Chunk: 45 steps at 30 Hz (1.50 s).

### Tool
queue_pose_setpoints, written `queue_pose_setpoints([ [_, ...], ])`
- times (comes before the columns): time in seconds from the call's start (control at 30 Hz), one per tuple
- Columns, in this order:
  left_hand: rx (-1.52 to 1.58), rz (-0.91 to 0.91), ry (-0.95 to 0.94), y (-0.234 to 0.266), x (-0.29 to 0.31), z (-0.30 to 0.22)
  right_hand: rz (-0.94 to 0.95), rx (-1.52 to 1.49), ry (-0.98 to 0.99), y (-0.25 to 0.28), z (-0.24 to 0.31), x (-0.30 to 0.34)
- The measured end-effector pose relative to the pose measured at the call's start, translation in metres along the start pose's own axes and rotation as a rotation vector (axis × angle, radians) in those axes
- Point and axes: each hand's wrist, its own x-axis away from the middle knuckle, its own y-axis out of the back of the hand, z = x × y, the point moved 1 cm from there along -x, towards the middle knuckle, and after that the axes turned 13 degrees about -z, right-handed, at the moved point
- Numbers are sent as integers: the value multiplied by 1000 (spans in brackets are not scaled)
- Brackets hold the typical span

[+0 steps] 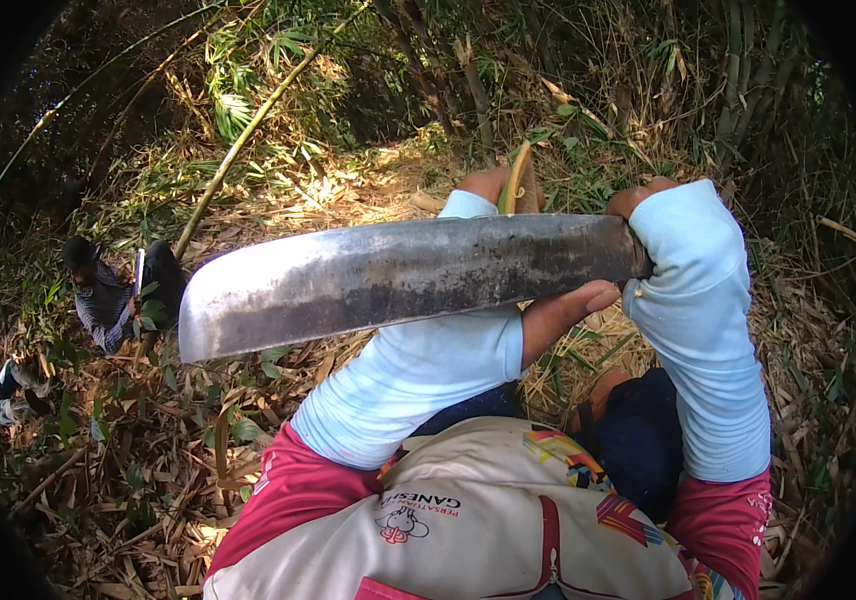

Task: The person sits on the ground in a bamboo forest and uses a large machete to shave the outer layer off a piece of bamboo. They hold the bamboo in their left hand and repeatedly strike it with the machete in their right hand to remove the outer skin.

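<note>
A broad machete [398, 280] lies across the middle of the view, its wide, worn steel blade pointing left. My right hand [638, 197] is closed on it at the right end, where the handle is hidden behind my pale blue sleeve. Beyond the blade, my left hand [488, 184] shows only in part. It is closed around a split piece of bamboo [516, 180] that stands up with a curled sliver on its edge. The blade hides much of the left wrist and the lower part of the bamboo. Bare skin below the blade cannot be clearly told apart.
A long bamboo stem [248, 140] slants up from the left. A seated person [108, 300] holds a long pale object there, with part of another person [13, 390] at the far left edge. Dry leaves [138, 470] cover the ground; bamboo clumps [748, 80] stand behind.
</note>
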Motion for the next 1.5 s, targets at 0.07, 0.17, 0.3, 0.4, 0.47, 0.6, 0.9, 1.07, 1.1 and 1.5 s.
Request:
queue_pose_setpoints([
  [0.07, -21, -7, -1, 0, 0, 2, -27, -5, 9, -1, 0, 1],
  [0.17, -92, -2, -48, 0, -1, 3, -56, -15, 40, -1, -1, -1],
  [0.3, -114, 18, -38, 0, -1, 4, -39, -5, 44, -1, 1, -3],
  [0.4, -145, 39, -33, 0, -4, -1, -54, 2, 48, -2, 0, -3],
  [0.47, -146, 42, -29, -1, -5, -1, -66, 1, 48, -2, -1, -2],
  [0.6, -81, 1, 52, -5, -2, 4, -73, 0, 51, -5, -2, -3],
  [0.9, 23, -82, 72, -13, -7, 10, -38, 2, -44, -9, -5, -3],
  [1.07, 64, -88, 166, -17, -3, 18, -19, -15, -100, -14, -6, -3],
  [1.1, 53, -66, 193, -17, -4, 17, -30, -2, -99, -17, -7, -3],
  [1.5, 146, -182, 215, -11, -15, 26, -37, -54, -176, -34, 1, -15],
])
